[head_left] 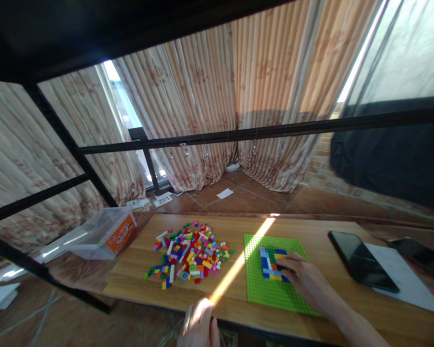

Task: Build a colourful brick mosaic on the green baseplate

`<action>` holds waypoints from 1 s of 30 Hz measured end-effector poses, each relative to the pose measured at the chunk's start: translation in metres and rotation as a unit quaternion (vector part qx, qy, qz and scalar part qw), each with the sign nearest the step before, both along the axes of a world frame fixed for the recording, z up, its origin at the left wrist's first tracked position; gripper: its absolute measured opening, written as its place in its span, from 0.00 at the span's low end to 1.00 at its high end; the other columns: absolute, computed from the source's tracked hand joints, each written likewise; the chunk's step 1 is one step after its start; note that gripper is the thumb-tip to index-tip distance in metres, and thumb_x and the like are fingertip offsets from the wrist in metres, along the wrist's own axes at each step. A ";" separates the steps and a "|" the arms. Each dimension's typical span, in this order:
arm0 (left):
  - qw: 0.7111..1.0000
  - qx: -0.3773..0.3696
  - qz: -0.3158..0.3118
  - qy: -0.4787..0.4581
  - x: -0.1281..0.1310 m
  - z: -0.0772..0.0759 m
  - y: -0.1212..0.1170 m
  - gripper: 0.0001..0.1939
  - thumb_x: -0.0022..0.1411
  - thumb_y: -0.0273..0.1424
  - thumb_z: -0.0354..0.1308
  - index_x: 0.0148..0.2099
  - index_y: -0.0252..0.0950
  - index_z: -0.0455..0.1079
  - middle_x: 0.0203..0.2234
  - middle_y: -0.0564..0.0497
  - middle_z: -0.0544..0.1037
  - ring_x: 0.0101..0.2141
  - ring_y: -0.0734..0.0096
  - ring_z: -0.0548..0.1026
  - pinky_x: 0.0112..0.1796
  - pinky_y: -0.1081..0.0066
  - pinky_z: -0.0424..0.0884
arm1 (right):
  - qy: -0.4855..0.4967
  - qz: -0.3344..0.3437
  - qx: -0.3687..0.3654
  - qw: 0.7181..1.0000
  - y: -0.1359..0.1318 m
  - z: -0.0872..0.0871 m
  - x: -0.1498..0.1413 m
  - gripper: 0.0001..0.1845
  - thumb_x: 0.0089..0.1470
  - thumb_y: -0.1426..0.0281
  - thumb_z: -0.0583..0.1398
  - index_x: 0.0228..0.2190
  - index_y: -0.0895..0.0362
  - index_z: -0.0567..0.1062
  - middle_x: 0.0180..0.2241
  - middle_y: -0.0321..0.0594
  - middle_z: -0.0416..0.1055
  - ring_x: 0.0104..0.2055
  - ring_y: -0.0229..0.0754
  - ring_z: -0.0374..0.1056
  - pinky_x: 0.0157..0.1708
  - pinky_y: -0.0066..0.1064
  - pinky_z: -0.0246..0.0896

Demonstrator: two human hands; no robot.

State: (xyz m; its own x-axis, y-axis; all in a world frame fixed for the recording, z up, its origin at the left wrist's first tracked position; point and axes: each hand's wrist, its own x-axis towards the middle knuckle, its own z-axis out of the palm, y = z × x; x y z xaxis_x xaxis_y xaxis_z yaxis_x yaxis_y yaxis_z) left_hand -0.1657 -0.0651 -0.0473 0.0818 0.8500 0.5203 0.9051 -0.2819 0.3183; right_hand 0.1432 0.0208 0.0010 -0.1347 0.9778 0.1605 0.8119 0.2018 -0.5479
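Observation:
A bright green studded baseplate (260,289) lies on the wooden table, and a block of toy bricks (265,262) in blue, white, yellow, green and other colours is built on it. My right hand (305,282) reaches over the plate's right side, its fingertips pinched together on a small dark toy brick (280,267) at the inner right of the build. The fingers partly hide that brick. My left hand (198,325) rests on the table's front edge, holding nothing, fingers laid out side by side. Left of the plate spreads a pile of loose toy bricks (198,250) in many colours.
A black phone (361,260) and a white paper sheet (415,284) lie on the right, with another dark phone (423,258) beyond. A clear plastic box (97,241) with an orange label stands left of the table (133,284). Black frame bars (217,139) cross behind.

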 end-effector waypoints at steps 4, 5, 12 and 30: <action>1.000 0.004 -0.003 0.000 0.000 -0.001 0.000 0.14 0.56 0.23 0.46 0.40 0.39 0.70 0.35 0.48 0.76 0.35 0.68 0.74 0.35 0.71 0.72 | 0.021 -0.016 0.013 1.000 0.000 -0.007 0.000 0.17 0.52 0.67 0.52 0.37 0.53 0.79 0.41 0.44 0.72 0.43 0.45 0.69 0.45 0.36 0.64; 1.000 0.002 -0.003 -0.002 0.000 -0.001 0.000 0.14 0.56 0.23 0.46 0.40 0.39 0.70 0.35 0.48 0.76 0.36 0.68 0.74 0.36 0.71 0.72 | 0.022 -0.024 0.017 0.999 0.000 -0.007 -0.001 0.17 0.52 0.67 0.52 0.37 0.54 0.79 0.41 0.45 0.72 0.43 0.45 0.69 0.46 0.36 0.64; 1.000 0.008 -0.007 -0.008 -0.001 -0.001 0.000 0.14 0.57 0.23 0.45 0.40 0.39 0.70 0.35 0.48 0.75 0.35 0.68 0.73 0.37 0.71 0.72 | 0.035 -0.036 -0.018 0.999 0.002 -0.002 0.001 0.17 0.50 0.66 0.53 0.37 0.54 0.80 0.40 0.45 0.72 0.38 0.45 0.71 0.41 0.36 0.65; 1.000 -0.006 -0.011 -0.011 0.000 0.005 -0.002 0.14 0.57 0.23 0.45 0.40 0.39 0.70 0.34 0.48 0.75 0.36 0.68 0.74 0.35 0.71 0.73 | 0.076 -0.152 -0.008 0.985 0.009 -0.020 0.023 0.25 0.50 0.57 0.53 0.44 0.59 0.74 0.34 0.43 0.71 0.25 0.40 0.65 0.27 0.34 0.62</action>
